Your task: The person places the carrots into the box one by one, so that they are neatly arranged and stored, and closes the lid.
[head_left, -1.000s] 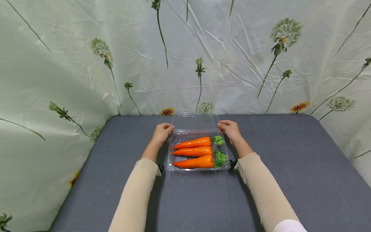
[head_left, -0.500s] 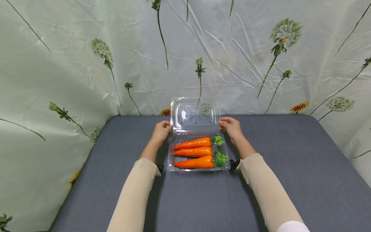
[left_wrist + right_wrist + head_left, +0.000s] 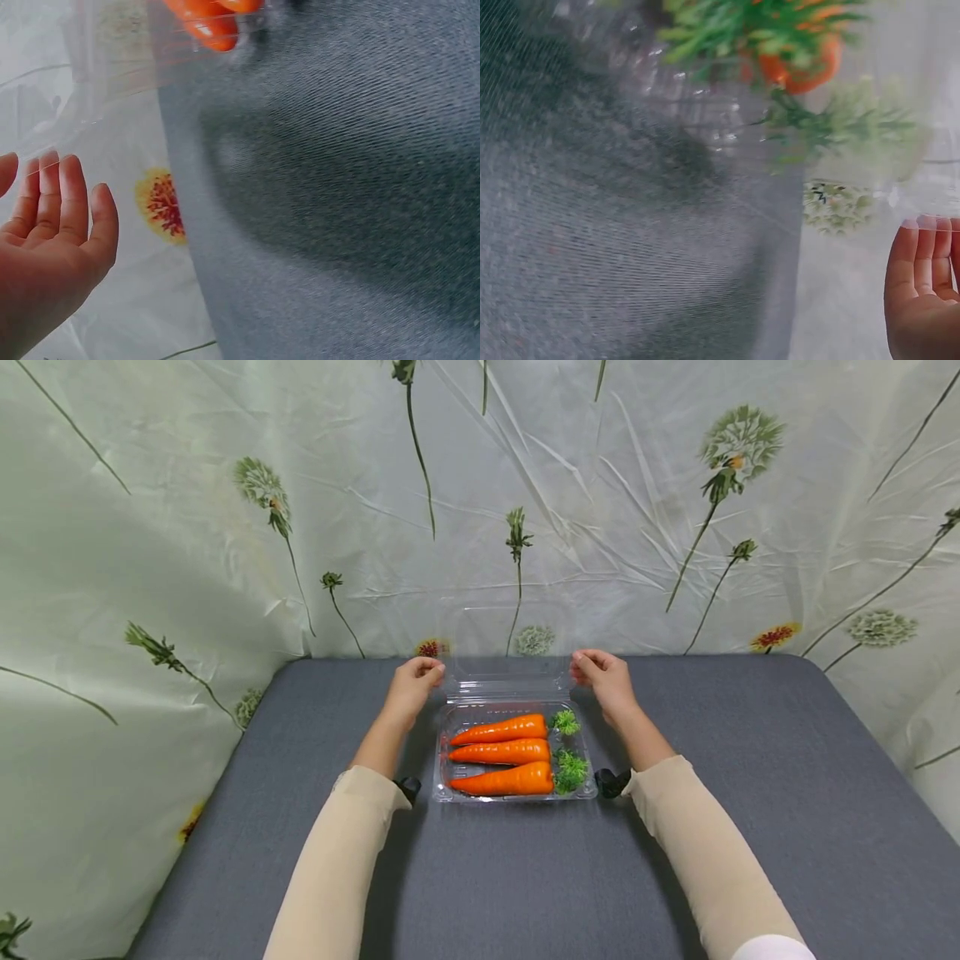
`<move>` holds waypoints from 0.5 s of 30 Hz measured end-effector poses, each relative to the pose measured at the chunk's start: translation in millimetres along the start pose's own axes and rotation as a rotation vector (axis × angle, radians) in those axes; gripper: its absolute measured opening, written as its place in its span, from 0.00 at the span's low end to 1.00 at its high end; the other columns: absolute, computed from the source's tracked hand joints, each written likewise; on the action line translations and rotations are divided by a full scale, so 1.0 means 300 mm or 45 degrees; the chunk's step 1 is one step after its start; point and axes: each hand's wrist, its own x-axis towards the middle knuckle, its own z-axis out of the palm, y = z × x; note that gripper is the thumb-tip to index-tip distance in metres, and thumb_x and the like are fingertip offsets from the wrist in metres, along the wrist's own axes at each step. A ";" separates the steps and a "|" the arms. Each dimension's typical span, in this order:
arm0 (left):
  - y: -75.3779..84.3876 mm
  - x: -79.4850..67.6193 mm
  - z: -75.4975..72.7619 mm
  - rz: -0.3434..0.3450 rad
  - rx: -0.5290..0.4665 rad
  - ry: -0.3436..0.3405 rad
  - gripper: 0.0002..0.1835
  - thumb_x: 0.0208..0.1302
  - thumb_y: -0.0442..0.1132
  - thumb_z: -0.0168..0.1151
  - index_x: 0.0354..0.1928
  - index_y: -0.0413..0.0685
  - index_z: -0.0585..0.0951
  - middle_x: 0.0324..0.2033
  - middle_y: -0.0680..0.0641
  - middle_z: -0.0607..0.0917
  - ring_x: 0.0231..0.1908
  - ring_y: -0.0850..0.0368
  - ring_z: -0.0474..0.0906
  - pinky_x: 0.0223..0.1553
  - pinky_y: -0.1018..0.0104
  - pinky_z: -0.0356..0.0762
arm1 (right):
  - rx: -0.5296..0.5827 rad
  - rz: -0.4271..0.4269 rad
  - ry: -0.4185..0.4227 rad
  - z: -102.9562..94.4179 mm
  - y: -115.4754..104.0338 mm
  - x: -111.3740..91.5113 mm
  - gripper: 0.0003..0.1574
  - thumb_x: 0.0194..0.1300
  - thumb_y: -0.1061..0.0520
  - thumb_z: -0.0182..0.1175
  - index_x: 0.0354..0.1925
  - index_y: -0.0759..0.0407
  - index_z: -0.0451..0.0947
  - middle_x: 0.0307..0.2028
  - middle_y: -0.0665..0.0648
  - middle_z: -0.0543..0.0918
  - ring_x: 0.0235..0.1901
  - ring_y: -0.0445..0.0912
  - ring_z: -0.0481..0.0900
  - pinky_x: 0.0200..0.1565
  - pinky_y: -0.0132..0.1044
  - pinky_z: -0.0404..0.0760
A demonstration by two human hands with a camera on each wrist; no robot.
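Observation:
A clear plastic clamshell box (image 3: 517,800) sits on the grey table with its lid (image 3: 510,631) raised at the far side. Inside lie three glossy orange carrots (image 3: 501,752) with green leafy tufts (image 3: 570,771) at their right ends. My left hand (image 3: 408,693) is at the lid's left edge. In the left wrist view the left hand's fingers (image 3: 75,202) are nearly straight, tips right at the clear edge, the thumb apart. My right hand (image 3: 611,689) is at the lid's right edge; the right wrist view shows its fingers (image 3: 902,262) extended to that edge, its thumb hidden.
The grey table (image 3: 285,827) reaches back to a pale curtain (image 3: 615,527) printed with dandelions and other flowers. Black wrist straps (image 3: 611,783) show beside the box, below beige sleeves (image 3: 330,868).
The lid has swung up from leaning far back to standing more upright. Both hands have risen with it and moved slightly apart. The box and carrots have stayed in place.

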 end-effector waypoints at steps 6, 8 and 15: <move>0.023 -0.007 -0.014 0.079 -0.027 -0.007 0.11 0.63 0.34 0.54 0.42 0.31 0.74 0.30 0.45 0.76 0.37 0.47 0.74 0.46 0.51 0.67 | -0.020 -0.116 -0.006 -0.003 -0.032 -0.017 0.24 0.62 0.52 0.56 0.44 0.74 0.72 0.35 0.64 0.78 0.34 0.47 0.78 0.39 0.33 0.75; 0.029 -0.013 -0.020 0.108 0.002 -0.010 0.11 0.63 0.34 0.55 0.42 0.31 0.74 0.31 0.43 0.76 0.38 0.46 0.74 0.45 0.54 0.68 | -0.038 -0.160 -0.010 -0.005 -0.040 -0.026 0.23 0.62 0.53 0.56 0.44 0.73 0.72 0.36 0.66 0.78 0.34 0.48 0.78 0.39 0.33 0.75; 0.043 -0.046 -0.039 0.174 0.148 -0.020 0.13 0.63 0.39 0.56 0.44 0.37 0.75 0.38 0.41 0.78 0.40 0.50 0.72 0.40 0.61 0.67 | -0.084 -0.280 -0.038 -0.025 -0.048 -0.060 0.21 0.62 0.55 0.56 0.44 0.73 0.73 0.34 0.58 0.79 0.36 0.49 0.76 0.41 0.36 0.74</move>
